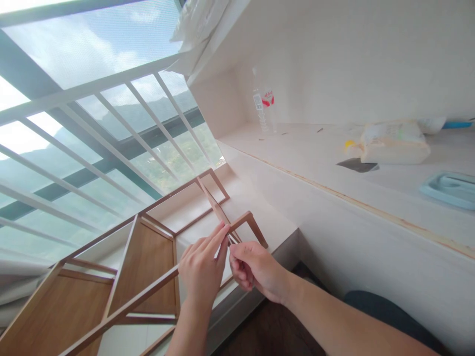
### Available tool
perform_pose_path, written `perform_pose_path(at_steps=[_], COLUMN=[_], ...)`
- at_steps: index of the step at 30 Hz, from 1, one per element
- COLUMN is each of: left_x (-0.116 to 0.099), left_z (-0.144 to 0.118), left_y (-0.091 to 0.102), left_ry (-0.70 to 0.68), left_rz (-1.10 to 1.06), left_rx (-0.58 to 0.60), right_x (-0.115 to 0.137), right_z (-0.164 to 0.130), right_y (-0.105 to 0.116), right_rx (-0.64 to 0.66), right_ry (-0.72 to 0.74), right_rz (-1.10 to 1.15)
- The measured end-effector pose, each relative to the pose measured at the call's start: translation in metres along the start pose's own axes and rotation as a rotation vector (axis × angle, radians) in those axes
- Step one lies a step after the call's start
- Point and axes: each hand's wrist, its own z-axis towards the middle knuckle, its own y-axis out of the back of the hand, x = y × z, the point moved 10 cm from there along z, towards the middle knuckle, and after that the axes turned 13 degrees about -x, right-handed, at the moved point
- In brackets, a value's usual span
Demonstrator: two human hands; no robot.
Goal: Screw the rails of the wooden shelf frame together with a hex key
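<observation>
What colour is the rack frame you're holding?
Brown, wood-toned rack frame; only the head view shows it.

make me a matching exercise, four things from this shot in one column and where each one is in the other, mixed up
Things:
1. wooden shelf frame
2. clear water bottle
3. light blue tray
4. left hand

Places:
A. upright at the far back corner of the white desk
B. at the right edge of the desk
C. lying on its side by the window railing
D. fingers on a thin bar of the frame, beside the right hand

Pairs: 1-C, 2-A, 3-B, 4-D
</observation>
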Motion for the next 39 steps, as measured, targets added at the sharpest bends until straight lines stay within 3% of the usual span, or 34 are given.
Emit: perform_pose_path(at_steps=[6, 14, 25, 31, 39], left_x=[0.000, 0.000, 0.001, 0.002, 0.002], left_z=[0.001, 0.001, 0.000, -0.001, 0.000], left_y=[0.000, 0.001, 0.000, 0.000, -0.001], left_ry=[0.025, 0.032, 0.036, 0.039, 0.039], left_rz=[-0.021, -0.002, 0.005, 0.009, 0.015], left_rx=[0.011, 0.004, 0.012, -0.003, 0.000], right_x=[0.019, 0.042, 0.038, 0.041, 0.045], right_z=[-0.004, -0.008, -0.005, 0.000, -0.001], right_y=[0.015, 0.031, 0.021, 0.028, 0.022], right_rx=[-0.140, -0.282, -0.196, -0.252, -0.225], right_ry=[0.249, 0.448, 0.494, 0.486, 0.521], right_rz=[-0.422, -0.598, -0.768, -0.779, -0.801])
